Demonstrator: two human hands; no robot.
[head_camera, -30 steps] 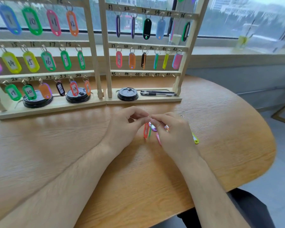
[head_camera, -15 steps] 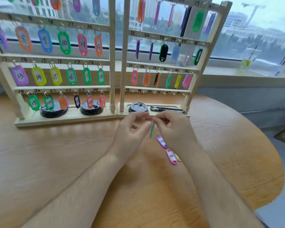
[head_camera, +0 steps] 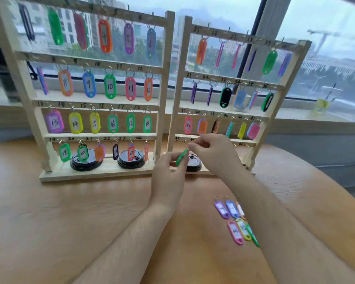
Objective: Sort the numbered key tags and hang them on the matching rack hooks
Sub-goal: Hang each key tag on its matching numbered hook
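Note:
A green key tag [head_camera: 181, 157] hangs between my hands just in front of the right wooden rack [head_camera: 219, 138]. My left hand [head_camera: 170, 173] pinches the tag's body from below. My right hand [head_camera: 211, 150] pinches its ring at the top, close to the bottom rail numbered from 43. The hooks on that rail carry no tags. Loose tags lie on the table to the right: a purple tag [head_camera: 221, 209], a blue tag [head_camera: 232, 209], a pink tag [head_camera: 235, 232] and others. The left rack [head_camera: 103, 103] holds tags numbered up to 24.
Black round lids [head_camera: 84, 162] sit on the racks' bases. A black pen lies behind my right hand, mostly hidden. The round wooden table [head_camera: 49, 222] ends at the right, and a glass [head_camera: 322, 104] stands on the window sill.
My hands lifted the green tag from the pile and carried it forward to the right rack's bottom rail. My head came closer and tilted up.

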